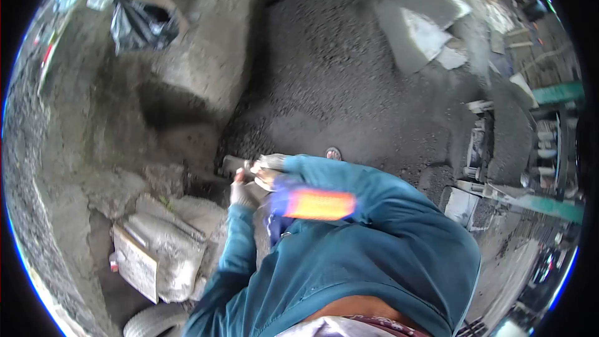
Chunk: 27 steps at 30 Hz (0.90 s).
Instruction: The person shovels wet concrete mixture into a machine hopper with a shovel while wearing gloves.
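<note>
My hands meet low in front of my body, both in greyish gloves with bare fingertips showing. My right hand (268,166) is closed around part of a small grey, flat-looking piece (233,165), whose kind I cannot make out. Just below it, my left hand (241,193) has its fingers bent up close to the same piece; whether they grip it is blurred. A bright orange patch with a blue border (321,205) lies across my right forearm, smeared by motion.
A rough concrete ledge (206,56) rises at left, with a black plastic bag (142,25) on it. Dark gravelly ground (337,62) spreads ahead. Broken slabs (424,25) lie at upper right. A wrapped bundle (168,253) and a tyre (153,321) are at lower left.
</note>
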Available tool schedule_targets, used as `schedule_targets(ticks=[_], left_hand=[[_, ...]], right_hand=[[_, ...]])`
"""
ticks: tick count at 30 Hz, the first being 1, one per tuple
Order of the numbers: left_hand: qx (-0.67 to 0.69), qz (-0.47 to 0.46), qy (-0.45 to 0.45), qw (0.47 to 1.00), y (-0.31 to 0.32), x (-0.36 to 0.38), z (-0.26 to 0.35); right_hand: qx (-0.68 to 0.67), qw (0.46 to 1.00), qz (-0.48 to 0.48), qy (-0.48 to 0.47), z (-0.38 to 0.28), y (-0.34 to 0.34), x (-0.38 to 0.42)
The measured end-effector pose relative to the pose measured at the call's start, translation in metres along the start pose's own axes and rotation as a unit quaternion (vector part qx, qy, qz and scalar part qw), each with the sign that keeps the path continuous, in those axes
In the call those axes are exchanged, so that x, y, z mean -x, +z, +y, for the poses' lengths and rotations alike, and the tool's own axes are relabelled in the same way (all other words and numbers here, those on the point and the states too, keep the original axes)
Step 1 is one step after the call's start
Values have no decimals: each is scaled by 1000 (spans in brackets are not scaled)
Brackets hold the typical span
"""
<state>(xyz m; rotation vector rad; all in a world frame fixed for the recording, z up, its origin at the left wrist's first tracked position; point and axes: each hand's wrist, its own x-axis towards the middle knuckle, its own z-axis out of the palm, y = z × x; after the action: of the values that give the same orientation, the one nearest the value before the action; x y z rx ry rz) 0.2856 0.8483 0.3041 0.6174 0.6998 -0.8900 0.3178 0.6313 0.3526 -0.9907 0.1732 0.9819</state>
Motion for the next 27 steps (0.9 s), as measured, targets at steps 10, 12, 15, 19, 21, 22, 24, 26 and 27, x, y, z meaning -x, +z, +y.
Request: schedule_targets(ticks=[10,12,15,19,21,22,24,26,27], left_hand=[[50,91,-6,995,257,-182,-109],[-27,42,-45,998,303,-194,-134],[-116,-35,-141,983,374,-207,-185],[-290,-163,-192,923,469,-177,-276],[-356,-210,-210,886,517,-129,-321],[-339,-252,-290,859,524,-145,-346],[-328,-281,-396,810,543,-146,-405],[-407,-326,-444,729,547,-137,-457],[-454,-338,-457,686,550,-120,-476]], right_hand=[[-319,725,289,-538,40,-79,530],[-253,661,507,-492,93,-67,556],[-303,577,622,-435,157,-22,573],[-359,477,738,-314,309,38,532],[-488,370,739,-281,346,72,479],[-533,336,726,-275,364,85,444],[-610,271,703,-245,414,95,347],[-688,126,642,-312,392,117,287],[-673,115,680,-268,382,122,263]])
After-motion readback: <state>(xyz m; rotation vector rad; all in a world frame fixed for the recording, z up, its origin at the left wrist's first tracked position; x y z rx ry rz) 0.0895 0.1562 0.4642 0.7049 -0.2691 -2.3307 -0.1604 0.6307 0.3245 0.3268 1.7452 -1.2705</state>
